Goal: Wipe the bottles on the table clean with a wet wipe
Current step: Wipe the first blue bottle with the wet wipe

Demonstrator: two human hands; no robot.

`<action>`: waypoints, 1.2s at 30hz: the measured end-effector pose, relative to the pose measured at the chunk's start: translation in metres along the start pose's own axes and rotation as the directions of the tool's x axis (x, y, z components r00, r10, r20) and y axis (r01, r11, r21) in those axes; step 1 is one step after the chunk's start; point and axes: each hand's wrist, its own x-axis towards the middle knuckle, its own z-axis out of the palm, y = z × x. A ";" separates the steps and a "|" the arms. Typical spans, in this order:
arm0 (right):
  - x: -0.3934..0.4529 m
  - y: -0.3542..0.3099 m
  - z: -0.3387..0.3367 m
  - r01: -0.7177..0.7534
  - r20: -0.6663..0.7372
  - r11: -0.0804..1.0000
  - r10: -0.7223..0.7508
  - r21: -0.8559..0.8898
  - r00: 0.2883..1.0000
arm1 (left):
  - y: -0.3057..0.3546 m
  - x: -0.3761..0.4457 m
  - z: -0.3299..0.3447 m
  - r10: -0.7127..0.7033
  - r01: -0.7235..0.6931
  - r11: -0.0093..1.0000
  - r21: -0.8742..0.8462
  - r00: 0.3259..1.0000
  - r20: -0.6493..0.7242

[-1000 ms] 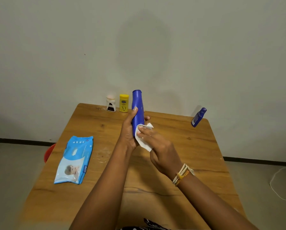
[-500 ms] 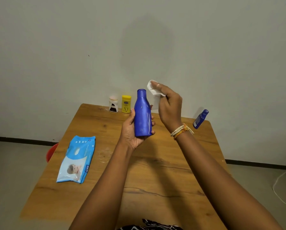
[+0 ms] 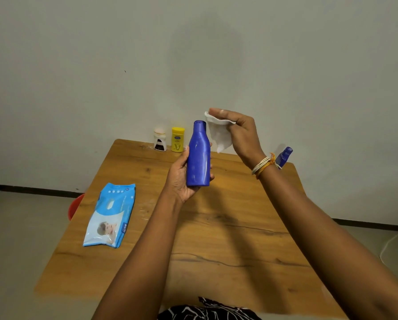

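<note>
Worked over a wooden table [image 3: 216, 239] spanning the lower half of the frame. Had the blue wipe pack [image 3: 111, 215] lying flat at lower left, well apart from both hands.

Held the tall blue bottle [image 3: 199, 155] at centre frame, upright and lifted clear of the table top. Gripped it low down with the left hand [image 3: 182, 179], palm behind the body, thumb and fingers curled round the lower half, cap and shoulder bare above the grip.

Raised the right hand [image 3: 242, 135] just right of the bottle's neck, up at cap height. Pinched the wet wipe [image 3: 218, 132] between thumb and fingers, with the loose part hanging just beside the bottle's shoulder. Could not tell whether wipe and bottle touched there.

Looked to be mid-wipe on this one bottle, caught between strokes. Called next, most likely, for laying the wipe back on the neck and drawing it down, then turning the bottle in the left hand to reach the side under the fingers.

Showed three more bottles standing along the far edge, probably yet to be done: small blue bottle [image 3: 284, 155] at right, partly hidden by the right wrist, yellow bottle [image 3: 178, 139] and white bottle [image 3: 160, 140] side by side left of centre.
</note>
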 end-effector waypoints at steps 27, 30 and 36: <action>-0.083 0.037 0.016 0.237 -0.106 0.891 -0.299 -0.387 0.948 | -0.001 0.018 -0.003 0.046 -0.041 0.998 0.046 0.991 -0.129; -0.045 0.036 0.017 0.213 -0.019 0.870 -0.246 -0.445 0.969 | -0.005 0.022 -0.001 0.052 -0.047 0.998 0.047 0.991 -0.122; -0.091 0.058 0.028 0.285 0.173 0.807 -0.228 -0.517 0.958 | -0.007 0.026 -0.002 0.028 -0.038 0.996 -0.076 0.991 -0.130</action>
